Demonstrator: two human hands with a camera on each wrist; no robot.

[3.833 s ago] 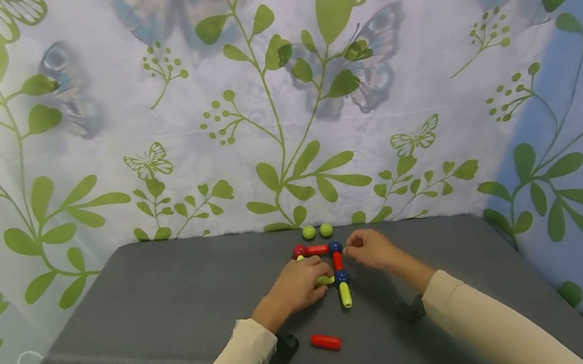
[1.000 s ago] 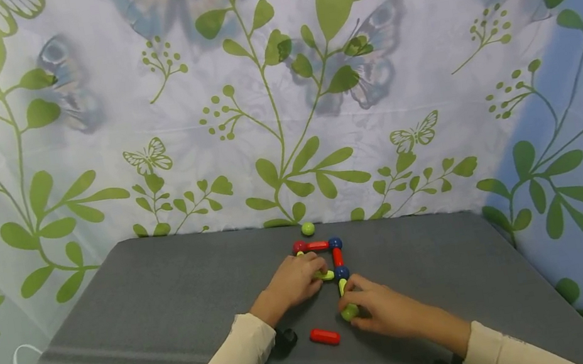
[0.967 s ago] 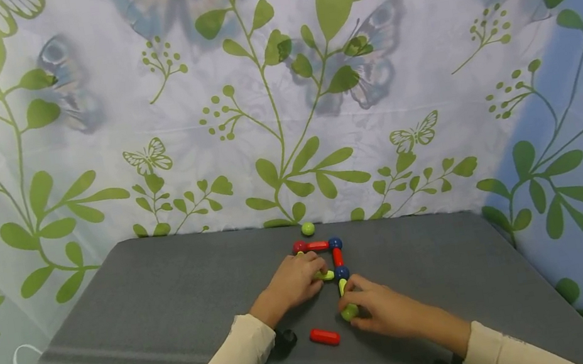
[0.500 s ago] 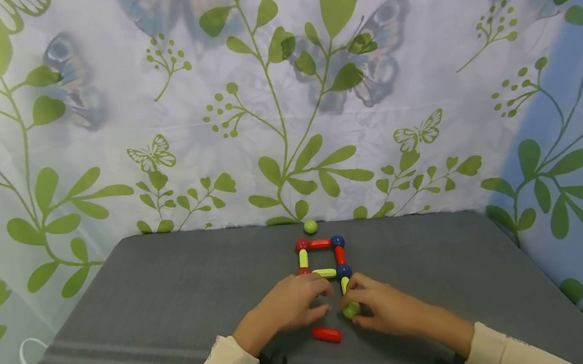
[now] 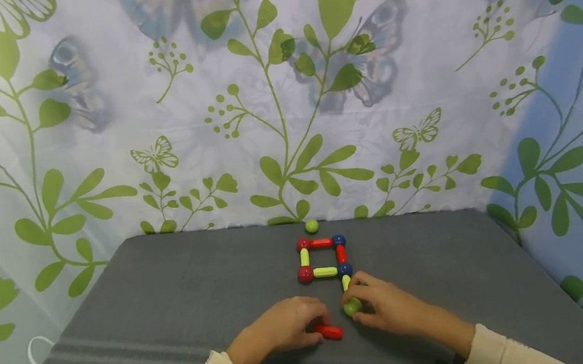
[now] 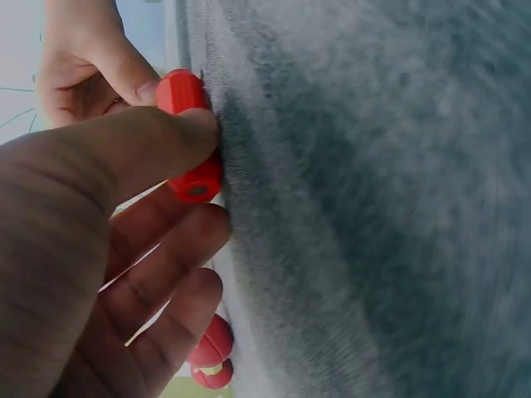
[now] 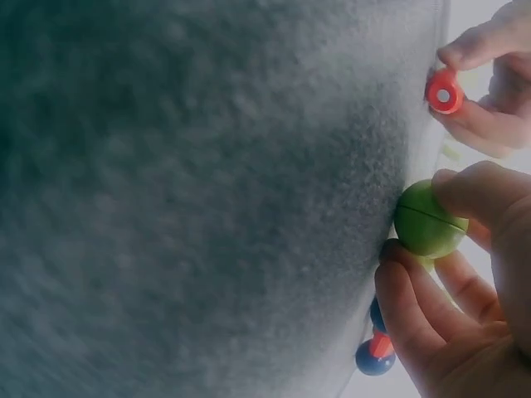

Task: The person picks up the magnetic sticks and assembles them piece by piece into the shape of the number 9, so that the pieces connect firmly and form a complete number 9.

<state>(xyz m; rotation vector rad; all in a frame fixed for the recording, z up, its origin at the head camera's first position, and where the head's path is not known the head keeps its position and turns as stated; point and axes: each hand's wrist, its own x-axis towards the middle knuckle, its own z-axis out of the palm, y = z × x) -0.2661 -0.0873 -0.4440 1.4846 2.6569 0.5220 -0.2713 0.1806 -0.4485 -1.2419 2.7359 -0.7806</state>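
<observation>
My left hand (image 5: 285,324) pinches a red magnetic stick (image 6: 182,91) between thumb and fingers, low over the grey table; a round metal disc shows in its end in the right wrist view. With thumb and fingertips, my right hand (image 5: 397,305) holds a green ball (image 7: 430,219) at the near end of a yellow-green stick (image 5: 346,282). That stick runs from a blue ball (image 5: 345,269), one corner of a flat square. Another blue ball (image 5: 339,240) and two red balls (image 5: 305,274) form the other corners, joined by red sticks (image 5: 321,243) and yellow-green sticks (image 5: 325,272).
A loose green ball (image 5: 312,226) lies behind the square, near the back edge of the grey table (image 5: 182,288). Beyond it hangs a leaf-and-butterfly patterned curtain (image 5: 170,99). A white loop (image 5: 38,351) shows at the left edge.
My left hand has left the square's near-left corner, come toward me and taken hold of the red stick. Earlier my right hand brought one green ball from the back to the yellow-green stick's end.
</observation>
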